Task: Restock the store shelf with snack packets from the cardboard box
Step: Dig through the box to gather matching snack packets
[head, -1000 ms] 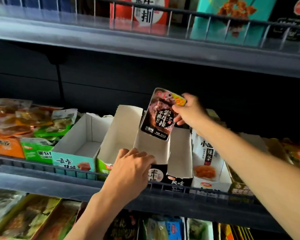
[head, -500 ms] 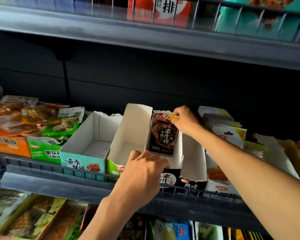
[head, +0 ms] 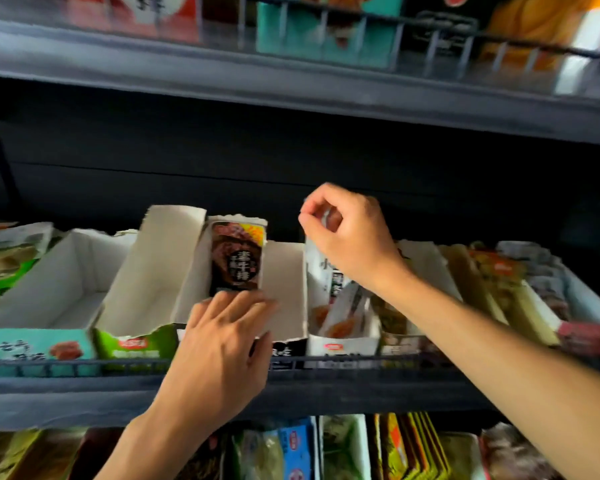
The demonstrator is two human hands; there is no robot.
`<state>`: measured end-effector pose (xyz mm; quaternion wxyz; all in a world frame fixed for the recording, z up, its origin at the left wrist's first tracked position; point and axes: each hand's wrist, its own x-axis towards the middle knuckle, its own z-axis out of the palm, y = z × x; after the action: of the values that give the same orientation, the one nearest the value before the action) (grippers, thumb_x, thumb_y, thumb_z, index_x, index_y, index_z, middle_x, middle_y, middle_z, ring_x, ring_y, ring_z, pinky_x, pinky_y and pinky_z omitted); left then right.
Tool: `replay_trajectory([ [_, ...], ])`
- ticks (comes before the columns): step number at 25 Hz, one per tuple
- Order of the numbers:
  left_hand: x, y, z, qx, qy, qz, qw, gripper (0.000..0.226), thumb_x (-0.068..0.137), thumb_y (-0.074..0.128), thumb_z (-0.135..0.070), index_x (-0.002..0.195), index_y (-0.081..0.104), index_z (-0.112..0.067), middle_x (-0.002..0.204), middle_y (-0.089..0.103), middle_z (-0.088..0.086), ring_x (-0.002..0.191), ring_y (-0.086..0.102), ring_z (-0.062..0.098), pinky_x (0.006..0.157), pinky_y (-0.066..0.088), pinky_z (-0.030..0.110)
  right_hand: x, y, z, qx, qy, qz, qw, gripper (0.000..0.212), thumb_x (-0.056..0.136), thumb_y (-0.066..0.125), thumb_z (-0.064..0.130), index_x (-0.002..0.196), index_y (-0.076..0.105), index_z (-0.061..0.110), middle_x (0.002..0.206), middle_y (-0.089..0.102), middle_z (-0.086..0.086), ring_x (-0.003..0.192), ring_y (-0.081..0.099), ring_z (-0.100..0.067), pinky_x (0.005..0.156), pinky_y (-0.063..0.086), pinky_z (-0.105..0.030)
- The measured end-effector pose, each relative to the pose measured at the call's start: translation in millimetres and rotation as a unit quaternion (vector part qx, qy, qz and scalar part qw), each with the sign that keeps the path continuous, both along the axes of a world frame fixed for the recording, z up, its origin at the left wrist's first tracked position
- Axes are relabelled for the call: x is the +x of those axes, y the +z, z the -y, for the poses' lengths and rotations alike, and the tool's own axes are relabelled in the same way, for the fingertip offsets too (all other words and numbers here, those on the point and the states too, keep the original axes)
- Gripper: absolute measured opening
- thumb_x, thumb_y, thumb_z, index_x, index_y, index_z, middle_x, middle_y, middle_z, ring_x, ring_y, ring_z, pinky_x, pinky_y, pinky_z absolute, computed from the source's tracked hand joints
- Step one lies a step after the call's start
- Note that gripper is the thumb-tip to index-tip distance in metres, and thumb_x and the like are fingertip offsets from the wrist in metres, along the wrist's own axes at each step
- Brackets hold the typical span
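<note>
A dark snack packet (head: 237,258) stands upright in a narrow white display box (head: 284,289) on the middle shelf (head: 84,393). My left hand (head: 222,344) rests on the front of that box with its fingers stretched towards the packet's lower edge. My right hand (head: 347,233) is to the right of the dark packet and free of it. Its fingers are curled, and thumb and forefinger seem to pinch the top of a white snack packet (head: 326,271) in the neighbouring box. The view is motion-blurred.
Left of the dark packet stand two open display boxes, one green-fronted (head: 146,289) and one teal-fronted (head: 52,296). Green and orange packets (head: 4,261) fill the far left, and rows of packets (head: 520,289) the right. A wire rail (head: 361,362) lines the shelf front.
My right hand lowered the dark packet into the narrow box, let go of it and moved right to the white packets. My left hand stayed at the box front.
</note>
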<state>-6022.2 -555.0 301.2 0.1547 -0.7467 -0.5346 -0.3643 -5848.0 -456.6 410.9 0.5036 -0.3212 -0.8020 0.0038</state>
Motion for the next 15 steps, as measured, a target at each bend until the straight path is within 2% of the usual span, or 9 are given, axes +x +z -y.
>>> replay_trajectory([
  [2,31,2,-1,-0.023,0.015,-0.014,1.000,0.042,0.081,0.050,-0.045,0.117,0.066,-0.028,0.117,0.067,-0.009,0.101,0.062,0.024,0.080,0.048,0.040,23,15,14,0.000,0.037,-0.058,0.998,0.010,0.083,0.069,0.006,0.076,0.066,0.013,0.065,0.059,0.015,0.055,0.055,-0.001,0.055,0.040,-0.014],
  [5,73,4,-5,-0.091,0.042,-0.026,0.995,0.060,0.080,0.055,-0.060,0.130,0.054,-0.027,0.117,0.068,-0.007,0.104,0.064,0.026,0.085,0.048,0.042,45,17,11,-0.015,0.013,-0.089,0.996,0.008,0.083,0.069,0.007,0.076,0.067,0.011,0.068,0.061,0.014,0.058,0.055,0.001,0.057,0.041,-0.015],
  [8,87,9,-20,-0.141,0.091,0.060,0.984,0.057,0.083,0.057,-0.059,0.127,0.047,-0.025,0.103,0.073,-0.003,0.088,0.067,0.026,0.080,0.051,0.040,70,-4,9,-0.026,-0.032,-0.089,0.995,0.007,0.086,0.067,0.010,0.079,0.068,0.011,0.070,0.063,0.011,0.061,0.057,-0.002,0.055,0.044,-0.016],
  [10,92,17,-34,-0.157,0.081,0.123,0.977,0.041,0.086,0.056,-0.051,0.112,0.056,-0.020,0.096,0.076,0.001,0.075,0.068,0.023,0.069,0.057,0.039,91,-22,9,-0.062,-0.069,-0.069,0.993,0.007,0.089,0.066,0.013,0.083,0.067,0.015,0.072,0.064,0.011,0.063,0.058,-0.005,0.054,0.047,-0.019],
  [13,96,37,-56,-0.236,0.003,0.218,0.947,0.007,0.090,0.069,-0.025,0.092,0.063,-0.024,0.097,0.077,0.002,0.069,0.071,0.011,0.058,0.061,0.031,113,-45,3,-0.149,-0.113,-0.032,0.982,0.007,0.091,0.063,0.016,0.089,0.067,0.022,0.079,0.064,0.010,0.068,0.062,-0.009,0.063,0.057,-0.036],
  [15,94,45,-69,-0.268,-0.021,0.282,0.921,0.014,0.087,0.074,-0.019,0.095,0.066,-0.027,0.098,0.076,0.002,0.073,0.072,0.009,0.063,0.062,0.032,122,-54,1,-0.191,-0.110,-0.011,0.975,0.008,0.092,0.063,0.017,0.092,0.067,0.023,0.081,0.065,0.011,0.070,0.064,-0.009,0.068,0.059,-0.038],
])
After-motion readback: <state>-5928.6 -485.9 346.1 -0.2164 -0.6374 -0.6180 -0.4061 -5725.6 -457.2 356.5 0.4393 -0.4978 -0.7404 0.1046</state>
